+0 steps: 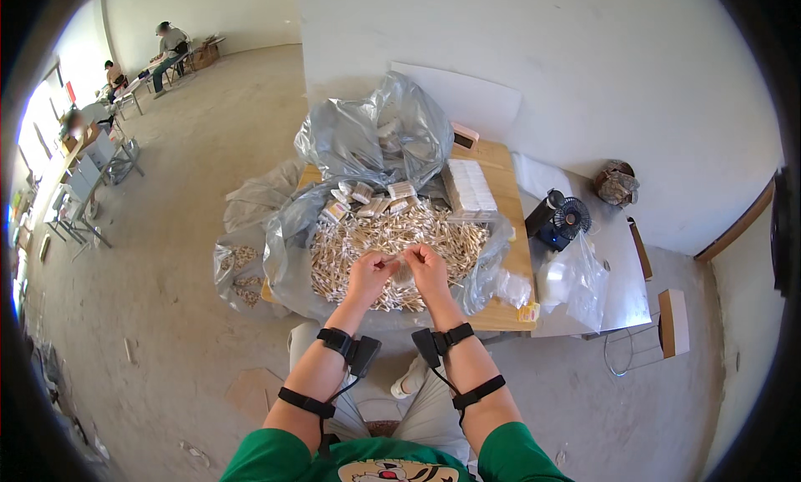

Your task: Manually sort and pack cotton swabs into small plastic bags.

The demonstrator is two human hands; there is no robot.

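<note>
Working at a wooden counter (519, 223) in a white-walled room, bare concrete floor (209, 232). Loose cotton swabs (359, 240) heaped on grey plastic (284, 261) in front of me. Print on the yellow packet (528, 312), near right edge, too small to read. Left grip (369, 275) and right grip (427, 269) pinched narrow on a small greyish packet (403, 275) above the heap; contents unclear.

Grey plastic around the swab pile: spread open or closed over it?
Spread open: the grey plastic flares out left and right of the swab pile, whose top lies uncovered.
</note>
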